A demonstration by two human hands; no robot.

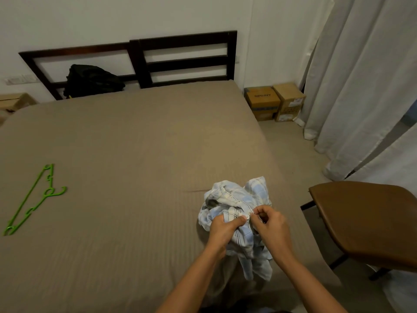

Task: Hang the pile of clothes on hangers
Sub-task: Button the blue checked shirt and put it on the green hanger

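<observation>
Bedroom, with a tan bed (135,154) filling most of the view. One plaid shirt (234,195) sits bunched near the bed's right edge, close to the person — easy reach for both hands. Left hand (222,231) grips a fold of it, fingers curled, thumb up at the placket. Right hand (270,227) pinches the same strip just beside a button — likely working the button so the shirt will sit properly on a hanger. Green hanger (26,198) lies flat well apart at the left, untouched; one, possibly two stacked, hard to tell. Also one black bag (92,80) at the headboard, two boxes (275,102) by the curtain, one brown chair (372,218).
</observation>
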